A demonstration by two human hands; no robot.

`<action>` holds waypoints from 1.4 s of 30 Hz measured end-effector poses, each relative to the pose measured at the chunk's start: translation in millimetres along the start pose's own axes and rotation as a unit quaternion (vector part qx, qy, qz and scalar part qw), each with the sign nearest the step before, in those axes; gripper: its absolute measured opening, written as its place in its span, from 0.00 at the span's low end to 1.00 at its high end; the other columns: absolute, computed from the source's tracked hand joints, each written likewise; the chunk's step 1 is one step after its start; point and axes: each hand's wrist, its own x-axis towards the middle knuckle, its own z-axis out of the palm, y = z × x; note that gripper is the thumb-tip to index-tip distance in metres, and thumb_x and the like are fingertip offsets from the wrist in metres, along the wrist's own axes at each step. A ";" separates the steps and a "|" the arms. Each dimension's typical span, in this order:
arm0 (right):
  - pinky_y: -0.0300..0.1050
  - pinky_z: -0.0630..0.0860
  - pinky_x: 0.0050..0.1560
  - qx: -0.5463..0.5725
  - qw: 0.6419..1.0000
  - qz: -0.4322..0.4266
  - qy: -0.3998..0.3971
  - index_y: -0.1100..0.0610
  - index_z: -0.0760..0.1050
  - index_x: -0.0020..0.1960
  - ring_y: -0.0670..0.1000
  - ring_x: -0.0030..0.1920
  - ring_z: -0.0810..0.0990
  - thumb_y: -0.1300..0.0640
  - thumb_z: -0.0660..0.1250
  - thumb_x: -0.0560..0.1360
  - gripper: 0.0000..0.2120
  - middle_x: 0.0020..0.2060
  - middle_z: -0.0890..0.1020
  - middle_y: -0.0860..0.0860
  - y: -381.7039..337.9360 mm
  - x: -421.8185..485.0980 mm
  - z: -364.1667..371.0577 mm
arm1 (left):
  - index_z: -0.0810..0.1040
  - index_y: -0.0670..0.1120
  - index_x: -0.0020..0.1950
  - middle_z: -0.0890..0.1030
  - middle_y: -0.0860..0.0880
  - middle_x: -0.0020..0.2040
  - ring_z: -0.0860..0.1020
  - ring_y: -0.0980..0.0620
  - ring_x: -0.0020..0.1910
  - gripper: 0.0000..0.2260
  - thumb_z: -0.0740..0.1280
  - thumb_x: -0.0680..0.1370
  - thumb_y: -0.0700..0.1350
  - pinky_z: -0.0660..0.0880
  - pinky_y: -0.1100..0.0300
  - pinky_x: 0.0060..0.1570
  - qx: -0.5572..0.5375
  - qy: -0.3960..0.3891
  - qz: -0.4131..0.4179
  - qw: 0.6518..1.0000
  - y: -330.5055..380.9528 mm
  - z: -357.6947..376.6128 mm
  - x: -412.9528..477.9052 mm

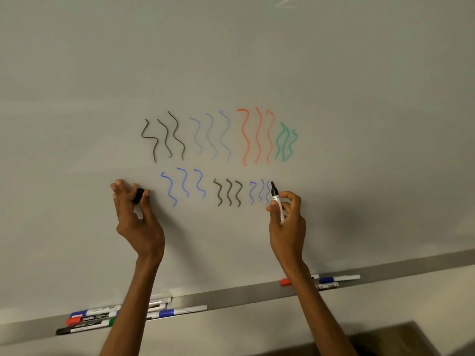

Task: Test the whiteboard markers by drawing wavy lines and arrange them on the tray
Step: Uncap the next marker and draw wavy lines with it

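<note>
Across the white whiteboard (231, 60) of coloured wavy lines (221, 137), the right hand (288, 222) pinches an uncapped black-tipped white marker (275, 197); the left hand (136, 217) pinches a small black cap (138, 196).

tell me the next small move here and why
Probably shift the marker a little right and draw a wavy line on the bare board. The right hand holds it uncapped, tip at the last blue squiggles; the left hand pinches the black cap, and nothing is drawn right of those squiggles.
</note>
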 end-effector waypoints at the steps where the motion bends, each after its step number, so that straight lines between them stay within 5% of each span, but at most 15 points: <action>1: 0.37 0.75 0.31 -0.001 1.000 0.003 0.009 0.51 0.68 0.58 0.45 0.33 0.79 0.51 0.61 0.80 0.09 0.42 0.83 0.49 1.3 0.6 0.9 | 0.76 0.35 0.59 0.71 0.40 0.72 0.63 0.51 0.76 0.16 0.62 0.83 0.47 0.66 0.41 0.70 0.000 -0.001 0.000 1.000 0.3 -0.5 0.5; 13: 0.40 0.77 0.35 -0.007 0.997 0.072 0.005 0.52 0.69 0.57 0.46 0.35 0.80 0.52 0.62 0.79 0.09 0.41 0.83 0.48 28.6 -17.4 -1.5 | 0.76 0.35 0.58 0.71 0.41 0.72 0.65 0.50 0.75 0.12 0.63 0.82 0.44 0.67 0.40 0.70 -0.004 -0.004 0.003 1.000 -2.3 -2.3 0.9; 22: 0.29 0.75 0.37 0.057 0.996 0.024 0.058 0.56 0.73 0.57 0.41 0.42 0.82 0.57 0.67 0.77 0.09 0.42 0.83 0.47 6.9 4.4 -13.2 | 0.76 0.35 0.59 0.72 0.40 0.71 0.64 0.51 0.75 0.14 0.63 0.82 0.46 0.67 0.39 0.69 0.000 -0.009 0.000 1.000 -2.5 -4.7 0.7; 29: 0.31 0.74 0.32 0.061 0.996 0.040 0.053 0.54 0.72 0.57 0.43 0.35 0.80 0.55 0.65 0.79 0.08 0.41 0.84 0.50 10.4 -0.3 -6.3 | 0.75 0.36 0.59 0.71 0.40 0.72 0.64 0.50 0.76 0.14 0.62 0.83 0.46 0.65 0.42 0.72 -0.003 -0.016 -0.001 1.000 -0.8 -4.8 0.4; 38: 0.29 0.73 0.31 0.047 0.996 0.070 0.005 0.54 0.72 0.56 0.41 0.32 0.78 0.55 0.65 0.79 0.08 0.39 0.83 0.50 18.6 -19.4 -4.8 | 0.73 0.30 0.62 0.70 0.37 0.72 0.62 0.70 0.71 0.16 0.62 0.83 0.43 0.64 0.39 0.71 -0.001 -0.005 0.010 1.000 1.1 -2.6 -1.1; 42: 0.29 0.71 0.31 0.070 0.996 0.053 0.024 0.55 0.72 0.56 0.41 0.31 0.77 0.55 0.66 0.78 0.08 0.41 0.84 0.51 15.0 -19.8 -6.7 | 0.75 0.33 0.61 0.68 0.38 0.73 0.63 0.65 0.73 0.13 0.63 0.82 0.41 0.66 0.57 0.72 0.020 -0.011 0.015 1.000 -0.5 -5.4 -1.6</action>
